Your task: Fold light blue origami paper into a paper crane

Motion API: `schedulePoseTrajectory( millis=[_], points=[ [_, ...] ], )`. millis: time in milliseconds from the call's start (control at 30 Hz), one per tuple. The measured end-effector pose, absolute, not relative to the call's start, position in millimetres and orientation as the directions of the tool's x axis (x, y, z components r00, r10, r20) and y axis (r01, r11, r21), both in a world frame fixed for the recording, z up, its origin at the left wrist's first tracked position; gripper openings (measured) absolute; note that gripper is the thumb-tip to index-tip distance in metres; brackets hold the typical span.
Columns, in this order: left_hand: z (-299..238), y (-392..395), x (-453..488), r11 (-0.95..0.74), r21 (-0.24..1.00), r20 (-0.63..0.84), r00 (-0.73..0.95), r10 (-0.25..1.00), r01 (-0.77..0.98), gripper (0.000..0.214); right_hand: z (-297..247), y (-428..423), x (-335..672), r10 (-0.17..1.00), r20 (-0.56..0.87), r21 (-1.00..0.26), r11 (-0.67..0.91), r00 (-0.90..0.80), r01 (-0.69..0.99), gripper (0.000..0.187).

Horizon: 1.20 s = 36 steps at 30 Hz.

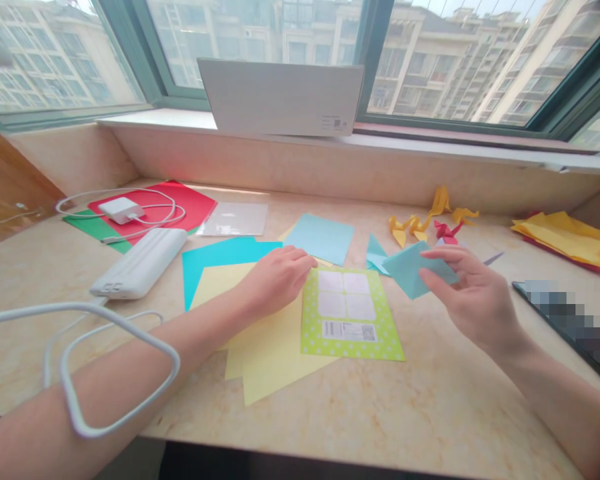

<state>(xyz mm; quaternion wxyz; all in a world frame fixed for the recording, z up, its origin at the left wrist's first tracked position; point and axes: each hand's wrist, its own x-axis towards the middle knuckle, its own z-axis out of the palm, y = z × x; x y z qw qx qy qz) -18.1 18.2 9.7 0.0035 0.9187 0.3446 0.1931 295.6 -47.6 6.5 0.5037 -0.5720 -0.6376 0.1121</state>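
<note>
My right hand (473, 293) pinches a folded light-blue paper (413, 270) a little above the desk, thumb under it and fingers on top. My left hand (277, 277) rests with curled fingers on a pale-yellow sheet (265, 347), its fingertips at the top edge of a green dotted card (353, 333) with white stickers. A turquoise sheet (220, 257) lies under the yellow one. A light-blue square sheet (320, 237) lies just beyond the left hand.
A white power bank (140, 263) and a charger (121, 209) on red paper (190, 203) sit at the left, with a white cable (120, 327) looping over my left forearm. Folded yellow and red paper figures (430, 223), a yellow paper stack (570, 240) and a dark device (570, 320) lie right. A white box (280, 97) stands on the windowsill.
</note>
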Motion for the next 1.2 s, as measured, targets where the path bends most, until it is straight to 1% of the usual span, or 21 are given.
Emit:
schedulePoseTrajectory(
  millis=[100,200,300,367,433,533,567,600,700,767,867,933,1100,1200],
  points=[
    [9,18,-17,-0.76,0.162,0.341,0.687,0.641,0.629,0.022,13,-52,293,0.821,0.55,-0.683,0.34,0.15,0.646,0.016],
    [10,16,-16,-0.773,0.18,0.322,0.706,0.631,0.609,0.021,18,-53,292,0.81,0.552,-0.685,0.305,0.198,0.662,0.019],
    [10,16,-16,-0.771,0.193,0.313,0.706,0.635,0.608,0.021,19,-51,293,0.801,0.533,-0.729,0.271,0.272,0.629,0.024],
    [9,16,-16,-0.769,0.196,0.307,0.706,0.638,0.609,0.021,18,-50,294,0.82,0.498,-0.782,0.283,0.284,0.555,0.027],
    [9,16,-16,-0.772,0.194,0.298,0.713,0.634,0.605,0.021,17,-49,293,0.871,0.423,-0.848,0.282,0.252,0.448,0.037],
    [9,16,-15,-0.776,0.184,0.281,0.724,0.63,0.603,0.021,16,-51,291,0.938,0.295,-0.92,0.227,0.183,0.319,0.057],
    [9,16,-15,-0.775,0.182,0.277,0.725,0.631,0.605,0.021,16,-51,290,0.949,0.264,-0.929,0.202,0.171,0.309,0.058],
    [9,15,-15,-0.774,0.18,0.274,0.725,0.632,0.607,0.02,16,-52,290,0.955,0.245,-0.93,0.184,0.164,0.317,0.055],
    [10,15,-14,-0.775,0.174,0.265,0.729,0.631,0.608,0.021,14,-52,291,0.959,0.249,-0.907,0.18,0.139,0.38,0.036],
    [11,14,-14,-0.777,0.17,0.258,0.734,0.628,0.605,0.023,13,-51,293,0.969,0.233,-0.899,0.182,0.083,0.398,0.033],
    [12,14,-13,-0.777,0.174,0.257,0.734,0.628,0.605,0.023,11,-49,294,0.984,0.174,-0.9,0.173,-0.033,0.401,0.04],
    [12,14,-13,-0.779,0.175,0.258,0.735,0.627,0.603,0.023,10,-48,293,0.984,0.161,-0.904,0.176,-0.07,0.39,0.044],
    [12,13,-13,-0.781,0.174,0.252,0.739,0.624,0.6,0.026,7,-44,290,0.989,0.138,-0.942,0.149,-0.058,0.3,0.056],
    [12,13,-14,-0.784,0.164,0.255,0.742,0.62,0.599,0.027,6,-43,292,0.99,0.132,-0.945,0.138,-0.041,0.298,0.058]
  ],
)
